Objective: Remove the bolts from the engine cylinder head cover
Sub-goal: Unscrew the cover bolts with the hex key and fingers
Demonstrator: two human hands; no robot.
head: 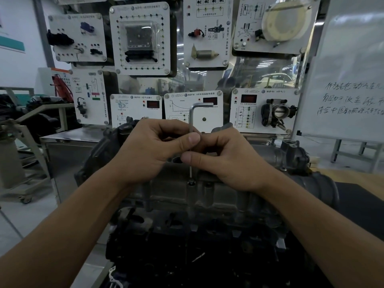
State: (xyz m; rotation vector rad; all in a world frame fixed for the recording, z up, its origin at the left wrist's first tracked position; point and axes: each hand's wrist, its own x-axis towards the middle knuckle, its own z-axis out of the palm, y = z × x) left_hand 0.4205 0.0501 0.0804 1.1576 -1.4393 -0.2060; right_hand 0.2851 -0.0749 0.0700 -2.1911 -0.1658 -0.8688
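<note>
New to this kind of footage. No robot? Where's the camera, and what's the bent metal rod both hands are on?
There is no robot here. This is one picture from a wide-angle camera worn on a person's head, looking forward and down. The left hand and right hand are that person's own. Both pinch the upright shaft of an L-shaped hex key, whose short arm at the top points right. Its lower tip sits in a bolt on the grey engine cylinder head cover, presumably to unscrew it. Behind the engine stand training boards with car parts mounted on them. A whiteboard with handwriting is at the right.
</note>
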